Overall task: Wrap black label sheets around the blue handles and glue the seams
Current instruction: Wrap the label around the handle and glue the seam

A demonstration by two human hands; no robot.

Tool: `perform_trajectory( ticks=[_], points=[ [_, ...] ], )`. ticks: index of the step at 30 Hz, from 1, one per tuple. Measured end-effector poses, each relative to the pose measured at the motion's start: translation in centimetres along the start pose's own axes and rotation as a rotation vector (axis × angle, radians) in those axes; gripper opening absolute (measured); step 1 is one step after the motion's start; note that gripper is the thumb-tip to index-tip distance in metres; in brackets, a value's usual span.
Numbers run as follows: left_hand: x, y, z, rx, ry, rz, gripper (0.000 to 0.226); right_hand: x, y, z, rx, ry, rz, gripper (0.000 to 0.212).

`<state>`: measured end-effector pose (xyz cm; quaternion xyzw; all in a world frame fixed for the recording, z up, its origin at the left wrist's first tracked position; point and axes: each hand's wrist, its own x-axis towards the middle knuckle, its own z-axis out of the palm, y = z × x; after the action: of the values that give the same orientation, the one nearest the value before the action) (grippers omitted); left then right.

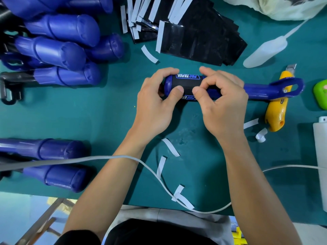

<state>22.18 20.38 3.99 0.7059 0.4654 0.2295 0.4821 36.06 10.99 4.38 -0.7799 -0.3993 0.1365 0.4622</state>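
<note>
Left hand [155,103] grips the handle's [256,89] capped end, thumb on the black label [187,84] wrapped round it; right hand [221,101] curls over the label, pinching it; the handle's looped end crosses the knife [277,112]; spare sheets [198,39] lie beyond the knife, leftward.

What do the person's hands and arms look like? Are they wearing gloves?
No gloves. The left hand and right hand are bare, with short nails and no rings, watch or bracelet. Both forearms are bare too. A black sleeve shows only near the left elbow. A thin white cable lies across the left forearm.
</note>
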Motion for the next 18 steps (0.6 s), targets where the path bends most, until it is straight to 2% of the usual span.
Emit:
perform_trajectory(
  ticks=[8,18],
  points=[
    [-0.09,-0.33,0.15,0.038,0.027,0.056,0.032,-0.24,0.58,0.25,-0.014,0.028,-0.071,0.009],
    [0.16,-0.53,-0.02,0.079,0.009,0.129,0.026,-0.29,0.32,0.31,-0.030,0.048,-0.039,0.012]
  ],
)
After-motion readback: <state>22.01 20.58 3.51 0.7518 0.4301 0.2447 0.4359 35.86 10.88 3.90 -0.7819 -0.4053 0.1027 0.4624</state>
